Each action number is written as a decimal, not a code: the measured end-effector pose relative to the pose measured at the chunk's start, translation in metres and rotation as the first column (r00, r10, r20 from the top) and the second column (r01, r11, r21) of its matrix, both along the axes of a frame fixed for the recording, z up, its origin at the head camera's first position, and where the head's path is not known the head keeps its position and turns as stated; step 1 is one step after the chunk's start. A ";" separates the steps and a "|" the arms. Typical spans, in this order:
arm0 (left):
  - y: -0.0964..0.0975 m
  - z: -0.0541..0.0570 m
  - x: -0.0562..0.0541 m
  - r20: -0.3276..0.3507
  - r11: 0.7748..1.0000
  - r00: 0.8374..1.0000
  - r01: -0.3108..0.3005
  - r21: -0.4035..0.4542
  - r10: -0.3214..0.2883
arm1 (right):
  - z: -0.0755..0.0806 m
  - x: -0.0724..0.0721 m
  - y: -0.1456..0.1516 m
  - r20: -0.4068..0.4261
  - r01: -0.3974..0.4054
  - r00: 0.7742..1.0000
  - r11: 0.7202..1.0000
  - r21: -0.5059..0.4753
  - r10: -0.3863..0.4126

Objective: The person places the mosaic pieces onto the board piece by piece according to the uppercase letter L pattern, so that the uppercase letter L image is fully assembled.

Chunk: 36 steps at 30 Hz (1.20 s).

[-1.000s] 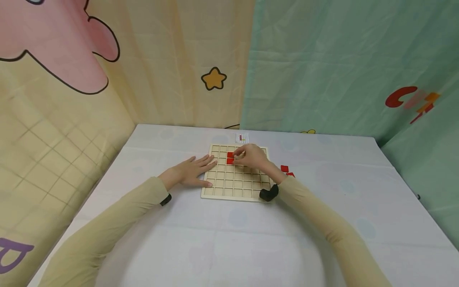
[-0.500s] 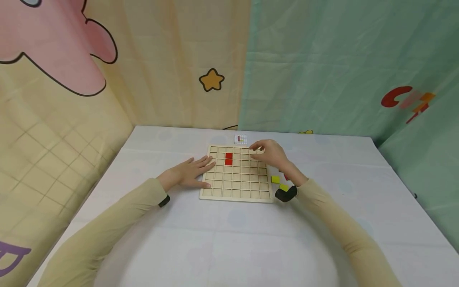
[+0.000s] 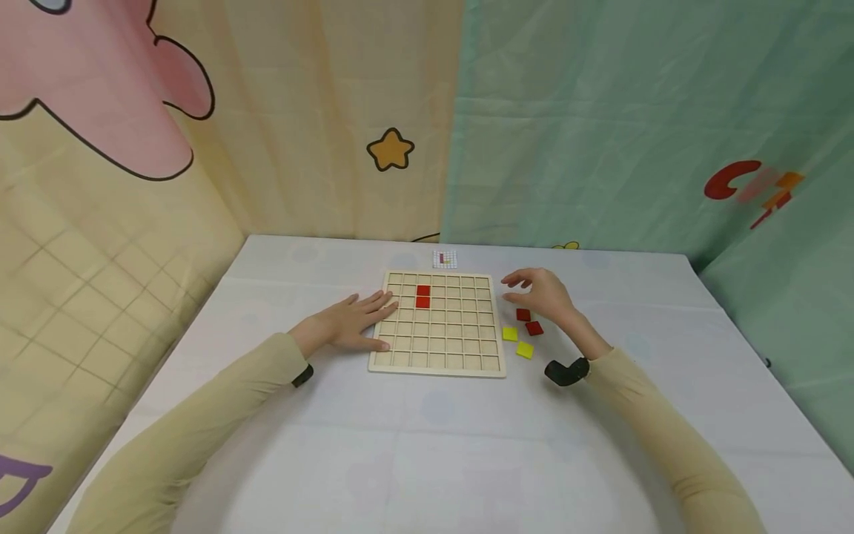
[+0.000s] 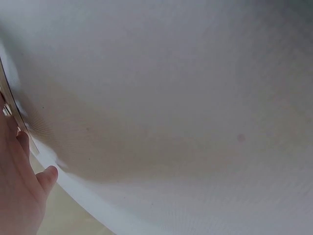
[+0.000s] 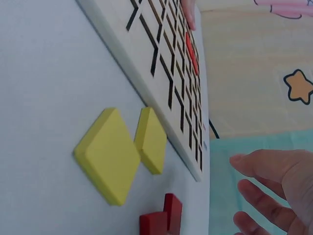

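Note:
A pale wooden grid board (image 3: 437,368) lies on the table, with two red square tiles (image 3: 423,297) set one behind the other in its cells. My left hand (image 3: 350,322) rests with spread fingers on the board's left edge. Off the board's right side, my right hand (image 3: 543,293) hovers with loosely bent fingers and holds nothing. Just below it lie two loose red tiles (image 3: 529,322). Nearer the front are two yellow tiles (image 3: 517,342), which appear large beside the board in the right wrist view.
A small printed card (image 3: 445,259) with a coloured grid pattern lies behind the board. White cloth covers the table (image 3: 427,460). Patterned curtains (image 3: 574,133) hang along its back and sides.
My right hand has moved right, from over the red tiles in the board to beside the board, uncovering the loose red and yellow tiles. My left hand has stayed put.

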<state>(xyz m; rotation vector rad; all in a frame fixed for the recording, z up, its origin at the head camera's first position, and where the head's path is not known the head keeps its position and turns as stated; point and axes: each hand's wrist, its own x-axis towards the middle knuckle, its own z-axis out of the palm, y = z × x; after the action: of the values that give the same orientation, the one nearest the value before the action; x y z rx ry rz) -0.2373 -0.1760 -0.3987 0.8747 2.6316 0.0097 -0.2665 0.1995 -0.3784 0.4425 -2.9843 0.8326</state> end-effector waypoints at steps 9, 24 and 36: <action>-0.002 -0.002 0.000 -0.011 1.000 1.000 0.008 0.004 -0.008 | -0.016 0.008 0.023 0.082 0.035 0.996 0.999 0.032 -0.038; -0.002 -0.002 -0.001 -0.014 1.000 1.000 0.005 0.002 -0.005 | -0.026 0.009 0.035 0.161 0.029 0.986 0.993 0.116 -0.048; -0.001 -0.002 -0.001 -0.013 1.000 1.000 0.012 -0.002 -0.012 | -0.018 0.010 0.024 0.054 0.033 0.998 0.993 0.114 -0.040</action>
<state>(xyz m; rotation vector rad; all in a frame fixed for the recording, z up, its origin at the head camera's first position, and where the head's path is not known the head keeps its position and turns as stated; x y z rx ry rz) -0.2387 -0.1769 -0.4007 0.8931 2.6384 -0.0012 -0.2565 0.2231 -0.3966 0.3719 -3.0922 0.6866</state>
